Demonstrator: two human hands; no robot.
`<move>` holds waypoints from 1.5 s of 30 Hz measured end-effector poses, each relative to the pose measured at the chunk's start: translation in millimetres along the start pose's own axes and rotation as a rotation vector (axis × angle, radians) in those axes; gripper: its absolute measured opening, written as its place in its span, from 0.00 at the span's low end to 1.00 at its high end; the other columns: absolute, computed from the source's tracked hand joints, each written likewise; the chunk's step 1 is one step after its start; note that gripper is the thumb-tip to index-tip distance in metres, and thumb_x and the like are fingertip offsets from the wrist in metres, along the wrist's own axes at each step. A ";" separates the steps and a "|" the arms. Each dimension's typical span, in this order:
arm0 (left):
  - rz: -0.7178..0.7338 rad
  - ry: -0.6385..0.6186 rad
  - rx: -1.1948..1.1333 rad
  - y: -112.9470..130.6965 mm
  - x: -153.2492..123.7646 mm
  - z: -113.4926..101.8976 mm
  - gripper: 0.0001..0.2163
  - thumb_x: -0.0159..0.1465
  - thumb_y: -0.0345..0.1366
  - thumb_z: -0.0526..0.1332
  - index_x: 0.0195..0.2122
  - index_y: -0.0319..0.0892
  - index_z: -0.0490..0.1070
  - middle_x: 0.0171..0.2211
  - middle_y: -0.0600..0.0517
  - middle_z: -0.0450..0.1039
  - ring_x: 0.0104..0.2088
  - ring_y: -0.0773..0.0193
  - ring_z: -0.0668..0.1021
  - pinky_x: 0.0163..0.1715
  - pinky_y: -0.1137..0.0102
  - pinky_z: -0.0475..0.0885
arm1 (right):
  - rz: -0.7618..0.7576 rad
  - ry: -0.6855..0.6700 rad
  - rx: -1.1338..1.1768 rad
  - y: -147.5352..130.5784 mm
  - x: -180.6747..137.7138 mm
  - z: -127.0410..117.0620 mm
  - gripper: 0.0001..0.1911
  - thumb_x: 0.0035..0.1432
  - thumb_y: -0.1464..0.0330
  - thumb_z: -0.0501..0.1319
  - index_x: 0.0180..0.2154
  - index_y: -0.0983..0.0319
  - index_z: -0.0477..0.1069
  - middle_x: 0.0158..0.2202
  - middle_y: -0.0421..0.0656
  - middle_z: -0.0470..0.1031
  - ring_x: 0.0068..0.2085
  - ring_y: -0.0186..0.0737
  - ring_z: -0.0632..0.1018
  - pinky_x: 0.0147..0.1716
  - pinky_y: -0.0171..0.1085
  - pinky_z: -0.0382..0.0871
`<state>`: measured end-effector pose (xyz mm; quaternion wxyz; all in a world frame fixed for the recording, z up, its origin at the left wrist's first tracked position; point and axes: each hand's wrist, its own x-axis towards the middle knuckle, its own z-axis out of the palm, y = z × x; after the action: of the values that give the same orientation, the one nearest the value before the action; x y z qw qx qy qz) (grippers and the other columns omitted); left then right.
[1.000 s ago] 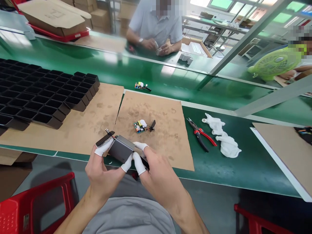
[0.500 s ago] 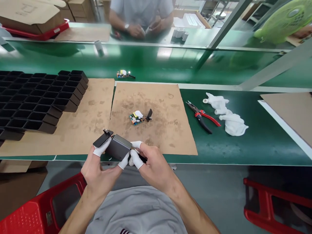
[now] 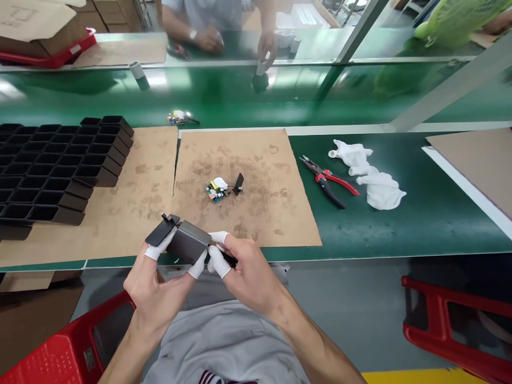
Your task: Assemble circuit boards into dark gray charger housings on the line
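Co-worker's hand (image 3: 267,45) has reached out over green surface (image 3: 224,98). Dark case (image 3: 189,242) is btwn worker's hands at bench (image 3: 360,232) edge, long axis L-to-R; L hand (image 3: 156,296) clamped on it, R hand (image 3: 250,272) at right end, hold unclear from here.

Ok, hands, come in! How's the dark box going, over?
Left hand gripping dark casing. Right hand against its right end. Circuit board on cardboard beyond. Pliers off right, clear of both hands.

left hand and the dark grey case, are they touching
Touching: the head view shows the left hand with its white-covered thumb against the lower edge of the dark grey case, no gap between them.
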<state>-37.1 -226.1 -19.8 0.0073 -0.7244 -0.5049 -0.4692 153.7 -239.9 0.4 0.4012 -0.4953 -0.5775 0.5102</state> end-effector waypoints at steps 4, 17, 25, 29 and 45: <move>0.009 0.006 -0.002 0.1 -0.2 -1.1 0.24 0.63 0.35 0.79 0.60 0.40 0.81 0.34 0.54 0.77 0.22 0.70 0.68 0.25 0.73 0.66 | -0.029 0.004 0.020 0.1 -0.7 0.6 0.12 0.71 0.71 0.56 0.44 0.63 0.80 0.29 0.35 0.70 0.29 0.33 0.66 0.31 0.34 0.59; 0.029 0.000 -0.013 -1.7 1.1 -2.1 0.26 0.62 0.34 0.80 0.61 0.41 0.81 0.36 0.51 0.80 0.31 0.63 0.80 0.31 0.72 0.73 | -0.012 0.002 0.037 -0.2 -3.2 -0.6 0.10 0.70 0.71 0.56 0.41 0.61 0.77 0.30 0.35 0.69 0.30 0.33 0.65 0.31 0.35 0.57; -0.103 -0.053 -0.159 2.6 -0.4 5.5 0.27 0.60 0.33 0.80 0.61 0.42 0.81 0.47 0.47 0.85 0.44 0.57 0.86 0.46 0.68 0.82 | 0.102 -0.021 0.029 -7.9 -6.2 -9.0 0.16 0.71 0.70 0.56 0.51 0.62 0.81 0.33 0.38 0.77 0.32 0.35 0.69 0.32 0.35 0.61; -0.488 -0.068 -0.440 21.0 0.4 15.6 0.25 0.57 0.36 0.82 0.55 0.42 0.81 0.49 0.47 0.86 0.46 0.56 0.87 0.50 0.66 0.84 | 0.157 -0.047 -0.073 -24.6 -11.7 -27.4 0.17 0.74 0.69 0.56 0.55 0.59 0.81 0.35 0.40 0.81 0.33 0.37 0.74 0.33 0.36 0.64; -1.193 -0.054 -0.994 35.6 35.4 18.7 0.29 0.36 0.34 0.87 0.41 0.39 0.83 0.36 0.48 0.84 0.40 0.53 0.88 0.41 0.66 0.85 | 0.156 0.217 -0.236 -10.7 -21.9 -76.9 0.18 0.76 0.58 0.62 0.58 0.58 0.83 0.35 0.43 0.81 0.35 0.42 0.81 0.32 0.37 0.73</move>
<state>3.5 -208.8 10.6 -0.5846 -0.2594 -0.5400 -0.5471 230.5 -246.5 23.9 0.3596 -0.6345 -0.5464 0.4118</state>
